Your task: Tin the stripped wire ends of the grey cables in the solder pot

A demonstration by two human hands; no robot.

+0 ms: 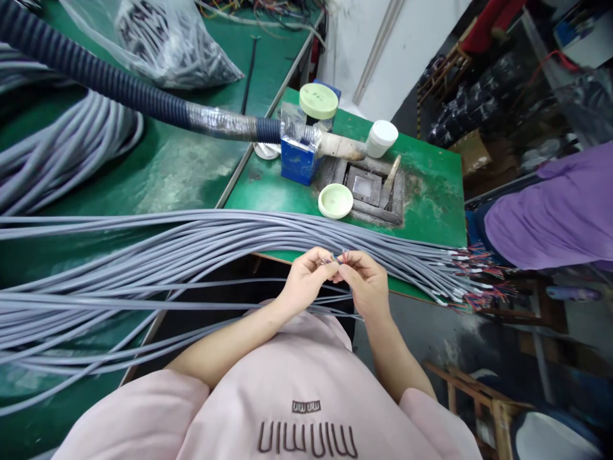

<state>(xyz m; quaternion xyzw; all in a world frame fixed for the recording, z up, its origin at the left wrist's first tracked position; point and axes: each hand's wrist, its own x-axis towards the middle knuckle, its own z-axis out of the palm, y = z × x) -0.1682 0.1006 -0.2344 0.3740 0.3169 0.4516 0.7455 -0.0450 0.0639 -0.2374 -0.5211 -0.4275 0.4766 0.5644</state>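
Note:
Thin coloured wires (341,258) are pinched between the fingertips of my left hand (311,276) and my right hand (368,281), which meet in front of my chest. Both hands are closed, and the fingers partly hide the wires. Just beyond them, a thick bundle of grey cables (268,231) runs from the left across the green bench. At the bundle's right end, stripped coloured wire ends (483,281) fan out past the bench edge. More grey cables pass beneath my forearms.
A solder pot (366,185) is set in the bench, with a ribbed hose (143,96) reaching over it. Nearby are a pale green lid (335,201), a white tub (382,138) and a blue box (297,161). A person in a purple top (550,204) is at right.

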